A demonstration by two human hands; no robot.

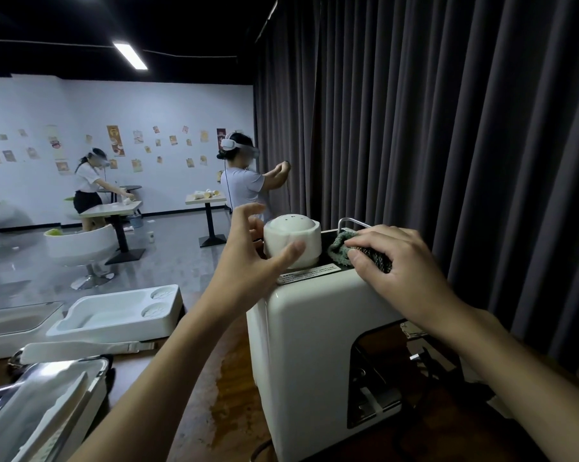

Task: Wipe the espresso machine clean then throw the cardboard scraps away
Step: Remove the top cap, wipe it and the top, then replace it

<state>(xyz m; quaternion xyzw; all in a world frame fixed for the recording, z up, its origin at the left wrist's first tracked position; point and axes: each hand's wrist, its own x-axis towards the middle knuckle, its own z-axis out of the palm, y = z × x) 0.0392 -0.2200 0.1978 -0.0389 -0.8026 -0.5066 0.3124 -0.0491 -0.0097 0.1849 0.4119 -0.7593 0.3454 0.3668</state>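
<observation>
A cream-white espresso machine (pixel 314 355) stands on a dark wooden counter (pixel 228 388). On its top sits a white domed cup-like piece (pixel 291 240). My left hand (pixel 251 258) curls around that piece, thumb on its front and fingers behind it. My right hand (pixel 391 261) grips a grey-green knitted cloth (pixel 339 250) and presses it on the machine's top right. A pale scrap, possibly cardboard (pixel 413 330), shows behind my right wrist.
A white moulded tray (pixel 114 315) lies at the left of the counter, and a shiny metal appliance (pixel 41 395) sits at the lower left. A dark curtain (pixel 448 128) hangs behind the machine. Two people work at small tables (pixel 111 210) across the room.
</observation>
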